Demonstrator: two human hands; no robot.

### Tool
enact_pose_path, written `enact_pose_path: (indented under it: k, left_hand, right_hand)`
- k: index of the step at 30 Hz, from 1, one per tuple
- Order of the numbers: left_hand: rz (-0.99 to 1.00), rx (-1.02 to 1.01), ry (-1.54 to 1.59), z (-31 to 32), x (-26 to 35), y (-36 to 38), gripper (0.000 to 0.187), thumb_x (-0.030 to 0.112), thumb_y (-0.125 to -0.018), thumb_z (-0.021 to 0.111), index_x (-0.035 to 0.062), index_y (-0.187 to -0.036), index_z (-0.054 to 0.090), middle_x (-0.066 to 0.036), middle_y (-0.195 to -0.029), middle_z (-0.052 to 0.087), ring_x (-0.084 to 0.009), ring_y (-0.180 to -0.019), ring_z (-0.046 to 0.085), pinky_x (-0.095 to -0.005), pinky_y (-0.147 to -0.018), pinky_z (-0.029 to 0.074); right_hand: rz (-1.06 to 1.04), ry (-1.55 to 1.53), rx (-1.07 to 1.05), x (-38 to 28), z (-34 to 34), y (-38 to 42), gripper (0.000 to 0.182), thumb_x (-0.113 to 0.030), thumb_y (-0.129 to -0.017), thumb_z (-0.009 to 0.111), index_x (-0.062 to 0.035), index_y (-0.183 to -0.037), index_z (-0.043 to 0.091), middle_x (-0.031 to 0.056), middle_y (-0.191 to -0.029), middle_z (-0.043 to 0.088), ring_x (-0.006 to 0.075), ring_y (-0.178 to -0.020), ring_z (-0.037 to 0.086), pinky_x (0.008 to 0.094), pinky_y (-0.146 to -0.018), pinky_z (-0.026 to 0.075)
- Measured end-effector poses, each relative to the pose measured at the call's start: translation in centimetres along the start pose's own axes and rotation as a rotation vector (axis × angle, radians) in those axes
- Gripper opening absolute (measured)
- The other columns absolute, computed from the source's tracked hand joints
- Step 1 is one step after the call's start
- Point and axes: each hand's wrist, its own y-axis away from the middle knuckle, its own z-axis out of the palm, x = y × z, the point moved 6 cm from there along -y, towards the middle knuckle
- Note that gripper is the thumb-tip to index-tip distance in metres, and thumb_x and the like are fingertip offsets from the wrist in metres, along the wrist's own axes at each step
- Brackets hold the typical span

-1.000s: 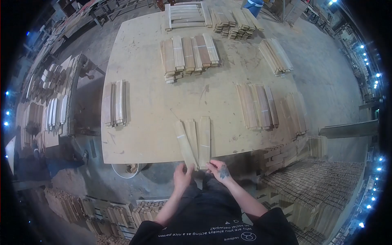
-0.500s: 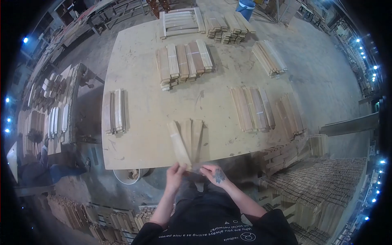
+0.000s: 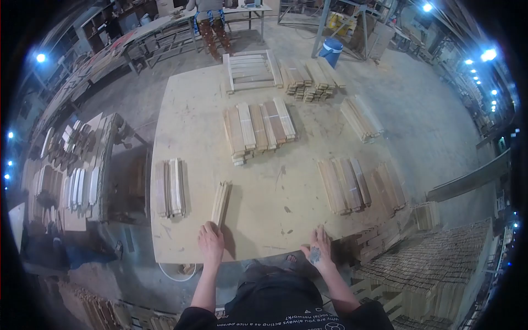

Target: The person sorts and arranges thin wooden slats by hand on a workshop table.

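My left hand (image 3: pixel 210 242) is closed around the near end of a small bundle of pale wooden slats (image 3: pixel 221 199). The slats sit pressed together and slope away from me over the table (image 3: pixel 258 214). My right hand (image 3: pixel 319 248), with a dark mark on its back, is open at the table's near edge, fingers stretched forward and holding nothing. Left of the held bundle lies a row of slats (image 3: pixel 170 187). On the right side are a wider slat row (image 3: pixel 344 184) and a darker slat stack (image 3: pixel 388 187).
A large slat stack (image 3: pixel 258 126) lies mid-table. Behind it are a slatted wooden frame (image 3: pixel 253 71), more stacks (image 3: pixel 311 80) and a blue bucket (image 3: pixel 330 52). A white bucket (image 3: pixel 179 272) stands below the near edge. A person (image 3: pixel 212 22) is at the far bench.
The fanned slats have been gathered into one bundle and moved left with my left hand. My right hand has moved right and opened. The view has tilted upward.
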Motion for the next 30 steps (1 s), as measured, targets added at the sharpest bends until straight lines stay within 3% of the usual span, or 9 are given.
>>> enact_pose_path:
  k: [3, 6, 8, 10, 12, 14, 16, 23, 30]
  left_hand:
    - [-0.025, 0.042, 0.311, 2.8, -1.8, -3.9, 0.049, 0.020, -0.093, 0.066, -0.0010, -0.136, 0.052, -0.017, -0.106, 0.064, -0.0315, -0.099, 0.064, -0.0445, -0.085, 0.051]
    - [-0.399, -0.320, 0.868, 5.5, -2.6, -11.8, 0.062, 0.027, -0.098, 0.064, -0.0022, -0.149, 0.042, -0.016, -0.104, 0.068, -0.0274, -0.101, 0.066, -0.0414, -0.088, 0.052]
    - [-0.393, -0.280, 0.937, 11.5, -4.5, -18.9, 0.064, 0.033, -0.100, 0.062, -0.0018, -0.150, 0.042, -0.015, -0.097, 0.070, -0.0232, -0.101, 0.066, -0.0387, -0.089, 0.052]
    - [-0.299, -0.130, 0.888, 14.3, -3.6, -25.4, 0.055, 0.033, -0.099, 0.059, -0.0013, -0.142, 0.053, -0.019, -0.102, 0.071, -0.0290, -0.102, 0.067, -0.0422, -0.090, 0.053]
    - [-0.009, -0.105, 0.271, 12.1, 0.6, -29.8, 0.046, 0.030, -0.096, 0.058, -0.0017, -0.128, 0.065, -0.024, -0.110, 0.070, -0.0372, -0.107, 0.066, -0.0459, -0.093, 0.053]
    - [-0.041, -0.098, 0.260, 9.0, 3.7, -32.0, 0.037, 0.024, -0.092, 0.058, -0.0018, -0.114, 0.072, -0.028, -0.115, 0.068, -0.0443, -0.110, 0.063, -0.0496, -0.096, 0.051]
    - [-0.112, -0.089, 0.428, 12.5, 2.6, -36.1, 0.036, 0.024, -0.090, 0.058, -0.0020, -0.110, 0.073, -0.028, -0.111, 0.069, -0.0441, -0.107, 0.065, -0.0496, -0.095, 0.052]
    - [-0.056, -0.107, 0.273, 14.6, 5.1, -39.4, 0.034, 0.022, -0.087, 0.060, -0.0026, -0.108, 0.071, -0.027, -0.104, 0.068, -0.0431, -0.106, 0.065, -0.0480, -0.094, 0.052]
    - [0.167, -0.231, 0.565, 19.2, 4.0, -42.6, 0.033, 0.016, -0.091, 0.058, -0.0053, -0.114, 0.067, -0.027, -0.114, 0.063, -0.0436, -0.108, 0.061, -0.0478, -0.095, 0.049]
  right_hand:
    - [0.019, 0.064, -0.037, -0.2, 0.3, -0.4, 0.090, -0.044, -0.087, 0.072, 0.0077, -0.149, 0.034, 0.0377, -0.157, 0.021, 0.0484, -0.148, 0.024, 0.0548, -0.119, 0.027]
    - [0.045, 0.095, -0.061, -0.5, 0.3, -0.3, 0.094, -0.048, -0.086, 0.073, 0.0073, -0.150, 0.033, 0.0372, -0.158, 0.020, 0.0476, -0.150, 0.021, 0.0536, -0.119, 0.029]
    - [0.056, 0.104, -0.061, -1.0, 0.0, -0.3, 0.094, -0.048, -0.085, 0.073, 0.0063, -0.150, 0.033, 0.0368, -0.159, 0.019, 0.0470, -0.150, 0.022, 0.0524, -0.119, 0.030]
    - [0.050, 0.106, -0.041, -1.2, -0.1, -0.3, 0.093, -0.047, -0.085, 0.074, 0.0055, -0.150, 0.033, 0.0362, -0.159, 0.018, 0.0463, -0.150, 0.022, 0.0514, -0.119, 0.030]
    - [0.029, 0.093, -0.012, -0.3, 0.5, -0.2, 0.093, -0.045, -0.085, 0.076, 0.0048, -0.150, 0.032, 0.0354, -0.160, 0.016, 0.0457, -0.150, 0.023, 0.0506, -0.120, 0.030]
    - [0.027, 0.084, -0.018, -0.1, 0.4, 0.1, 0.091, -0.041, -0.084, 0.077, 0.0029, -0.150, 0.033, 0.0336, -0.161, 0.016, 0.0451, -0.150, 0.024, 0.0507, -0.120, 0.029]
    - [0.036, 0.069, -0.033, 0.1, 0.2, 0.0, 0.089, -0.038, -0.084, 0.077, 0.0010, -0.151, 0.033, 0.0316, -0.162, 0.016, 0.0443, -0.150, 0.024, 0.0509, -0.120, 0.029]
    - [0.096, 0.081, -0.107, 0.5, 1.0, 0.3, 0.091, -0.033, -0.086, 0.075, -0.0050, -0.156, 0.024, 0.0255, -0.166, 0.010, 0.0412, -0.153, 0.019, 0.0541, -0.120, 0.029]
    - [0.109, 0.041, -0.139, -2.2, 1.2, 0.6, 0.082, -0.025, -0.087, 0.072, -0.0070, -0.154, 0.029, 0.0223, -0.166, 0.010, 0.0376, -0.154, 0.019, 0.0658, -0.118, 0.026]
